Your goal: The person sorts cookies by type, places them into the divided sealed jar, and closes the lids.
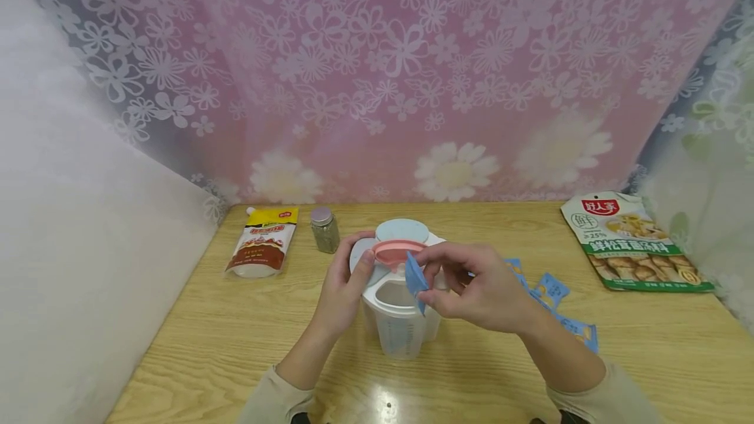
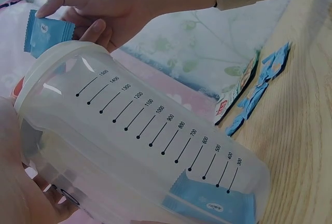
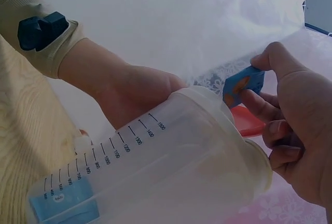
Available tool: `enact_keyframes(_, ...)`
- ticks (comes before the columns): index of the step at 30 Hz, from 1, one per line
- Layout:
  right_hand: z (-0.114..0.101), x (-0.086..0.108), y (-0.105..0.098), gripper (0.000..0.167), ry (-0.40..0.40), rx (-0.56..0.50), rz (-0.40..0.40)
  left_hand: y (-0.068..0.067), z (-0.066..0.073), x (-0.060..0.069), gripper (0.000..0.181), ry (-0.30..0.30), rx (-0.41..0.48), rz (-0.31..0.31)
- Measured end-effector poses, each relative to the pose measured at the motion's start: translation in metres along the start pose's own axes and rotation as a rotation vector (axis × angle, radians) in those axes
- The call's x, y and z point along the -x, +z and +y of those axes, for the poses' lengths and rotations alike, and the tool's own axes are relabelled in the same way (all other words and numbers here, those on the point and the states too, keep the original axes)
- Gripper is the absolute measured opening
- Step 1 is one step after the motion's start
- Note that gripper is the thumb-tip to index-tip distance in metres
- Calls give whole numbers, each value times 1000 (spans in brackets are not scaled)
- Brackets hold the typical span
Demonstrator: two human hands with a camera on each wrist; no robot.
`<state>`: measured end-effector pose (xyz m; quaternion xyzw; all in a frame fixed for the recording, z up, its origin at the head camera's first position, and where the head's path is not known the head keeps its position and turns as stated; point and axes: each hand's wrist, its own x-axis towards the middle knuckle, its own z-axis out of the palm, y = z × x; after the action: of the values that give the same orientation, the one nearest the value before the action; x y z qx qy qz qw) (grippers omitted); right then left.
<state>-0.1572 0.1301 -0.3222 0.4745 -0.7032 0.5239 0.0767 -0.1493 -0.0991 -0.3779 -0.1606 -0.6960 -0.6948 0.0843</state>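
Two pale sleeves (image 1: 278,392) reach in over the near part of a woodgrain worktop (image 1: 206,345). R hand (image 1: 480,286) pinches 1 blue pkt (image 1: 415,281), thumb & fingers clamped on it, just over the open front mouth (image 1: 391,293) of a translucent container (image 1: 400,332) w/ white top. L hand (image 1: 351,273) grips the container's L side, fingers curled round it, thumb on top by the red lid (image 1: 396,254). That lid stands raised directly behind the mouth; R hand blocks the head view of the container's R part & some worktop pkts. Inside, 1 inner pkt (image 2: 215,203) shows at the bottom thru the scale-marked wall. To the R, loose pkts (image 1: 550,290) lie in an overlapping trail: min. 3, exact no. unclear. Up top, 2 pale lids: L lid (image 1: 360,249) & back lid (image 1: 402,231). Farther off: 1 jar (image 1: 326,234) of greenish bits, 1 yellow/white/brown pouch (image 1: 259,241) to its L, 1 big green-and-white bag (image 1: 639,247) far R. Behind all, pink flowered cloth (image 1: 406,97).
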Motion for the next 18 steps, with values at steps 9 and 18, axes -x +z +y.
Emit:
enact_keyframes(9, 5, -13, -6, 40, -106, 12, -85, -1, -2, 0, 35, -3, -17, 5)
enact_keyframes(18, 6, -15, -10, 41, -73, 47, -96, 1, 0, 0, 35, -10, -16, 11)
